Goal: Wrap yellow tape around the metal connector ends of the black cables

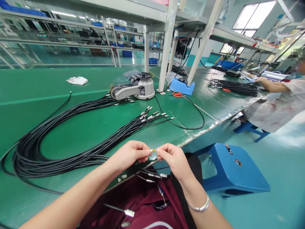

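Observation:
In front of my body, at the table's near edge, my left hand [137, 152] and my right hand [173, 158] pinch a small metal cable connector [153, 150] from its two sides. A band of yellow shows on the connector between the fingertips. Several cable ends [156, 175] with metal plugs hang just below my hands, over my lap. A large looped bundle of black cables [28, 156] lies on the green table to the left, its silver plugs [149, 114] fanned out beyond my hands.
A grey tape dispenser [144, 87] stands behind the cables, near a blue holder [182, 86] and orange-handled scissors [177, 94]. A white glove [77, 80] lies at the back left. On the right are a blue stool [238, 165] and a seated person [274, 98] beside another cable bundle [238, 87].

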`<state>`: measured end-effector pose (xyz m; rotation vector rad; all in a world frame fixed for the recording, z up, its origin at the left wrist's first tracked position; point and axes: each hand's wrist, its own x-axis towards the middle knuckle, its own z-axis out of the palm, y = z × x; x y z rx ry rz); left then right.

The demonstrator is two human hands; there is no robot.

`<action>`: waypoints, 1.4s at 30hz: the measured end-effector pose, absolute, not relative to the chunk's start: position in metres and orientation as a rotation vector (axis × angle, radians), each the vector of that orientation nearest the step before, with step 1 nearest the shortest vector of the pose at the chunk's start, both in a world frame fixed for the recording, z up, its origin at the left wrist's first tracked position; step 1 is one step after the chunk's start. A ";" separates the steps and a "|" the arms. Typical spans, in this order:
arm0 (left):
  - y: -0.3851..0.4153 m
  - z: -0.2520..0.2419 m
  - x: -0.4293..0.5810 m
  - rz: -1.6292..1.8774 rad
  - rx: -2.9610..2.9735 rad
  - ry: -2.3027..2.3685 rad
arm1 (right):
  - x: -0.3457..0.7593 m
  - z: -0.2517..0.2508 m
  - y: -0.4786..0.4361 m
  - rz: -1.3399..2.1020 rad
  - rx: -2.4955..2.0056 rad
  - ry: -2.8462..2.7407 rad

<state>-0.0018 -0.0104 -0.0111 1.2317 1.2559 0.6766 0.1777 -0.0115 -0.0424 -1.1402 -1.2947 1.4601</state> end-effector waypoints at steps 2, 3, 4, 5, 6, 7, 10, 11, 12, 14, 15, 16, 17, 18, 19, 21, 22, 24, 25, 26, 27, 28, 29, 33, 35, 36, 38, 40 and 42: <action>-0.010 -0.011 -0.001 0.693 1.219 1.263 | 0.177 -0.043 -0.015 1.412 -1.137 -1.305; -0.011 -0.011 0.000 0.707 1.217 1.267 | 0.176 -0.043 -0.016 1.389 -1.139 -1.304; -0.012 -0.011 0.001 0.726 1.217 1.273 | 0.175 -0.044 -0.018 1.372 -1.143 -1.299; -0.013 -0.011 0.002 0.749 1.222 1.284 | 0.174 -0.045 -0.020 1.362 -1.147 -1.291; -0.015 -0.011 0.004 0.773 1.229 1.301 | 0.173 -0.045 -0.021 1.359 -1.152 -1.281; -0.017 -0.011 0.005 0.797 1.234 1.321 | 0.172 -0.046 -0.023 1.358 -1.157 -1.271; -0.023 -0.011 0.006 0.847 1.247 1.372 | 0.172 -0.046 -0.025 1.358 -1.165 -1.265; -0.024 -0.010 0.006 0.838 1.261 1.379 | 0.172 -0.046 -0.025 1.359 -1.165 -1.277; -0.024 -0.010 0.006 0.810 1.290 1.379 | 0.174 -0.045 -0.024 1.363 -1.166 -1.300; -0.022 -0.007 0.005 0.714 1.396 1.379 | 0.178 -0.043 -0.023 1.372 -1.172 -1.360; -0.021 -0.005 0.004 0.657 1.466 1.380 | 0.180 -0.042 -0.022 1.369 -1.177 -1.386; -0.019 -0.003 0.004 0.605 1.539 1.381 | 0.182 -0.041 -0.021 1.366 -1.183 -1.408; -0.017 0.000 0.003 0.557 1.606 1.379 | 0.184 -0.041 -0.020 1.365 -1.188 -1.422; -0.015 0.002 0.003 0.513 1.659 1.371 | 0.186 -0.041 -0.020 1.367 -1.191 -1.426; -0.014 0.003 0.002 0.472 1.696 1.359 | 0.187 -0.041 -0.020 1.374 -1.193 -1.426; -0.012 0.004 0.002 0.402 1.741 1.342 | 0.188 -0.043 -0.019 1.397 -1.192 -1.426; -0.012 0.003 0.001 0.381 1.761 1.336 | 0.188 -0.043 -0.019 1.407 -1.192 -1.425; -0.012 0.000 0.001 0.377 1.820 1.329 | 0.188 -0.044 -0.019 1.424 -1.198 -1.416; -0.012 -0.001 0.002 0.390 1.857 1.323 | 0.188 -0.044 -0.019 1.430 -1.202 -1.408; -0.013 -0.003 0.002 0.407 1.894 1.313 | 0.188 -0.044 -0.019 1.434 -1.207 -1.402; -0.014 -0.004 0.003 0.426 1.928 1.305 | 0.188 -0.043 -0.019 1.436 -1.208 -1.401; -0.015 -0.004 0.004 0.441 1.956 1.304 | 0.188 -0.043 -0.019 1.430 -1.206 -1.405; -0.015 -0.005 0.005 0.452 1.975 1.306 | 0.188 -0.043 -0.019 1.421 -1.201 -1.415; -0.017 -0.005 0.011 0.461 2.000 1.306 | 0.188 -0.044 -0.019 1.413 -1.192 -1.447; -0.018 -0.006 0.014 0.460 2.017 1.319 | 0.188 -0.046 -0.020 1.410 -1.193 -1.452; -0.019 -0.008 0.015 0.455 2.027 1.332 | 0.187 -0.047 -0.020 1.401 -1.195 -1.455; -0.022 -0.009 0.017 0.425 2.035 1.364 | 0.187 -0.047 -0.020 1.391 -1.202 -1.466; -0.025 -0.008 0.016 0.361 2.051 1.368 | 0.187 -0.046 -0.023 1.428 -1.220 -1.467; -0.027 -0.002 0.012 0.269 2.090 1.311 | 0.189 -0.045 -0.029 1.500 -1.237 -1.456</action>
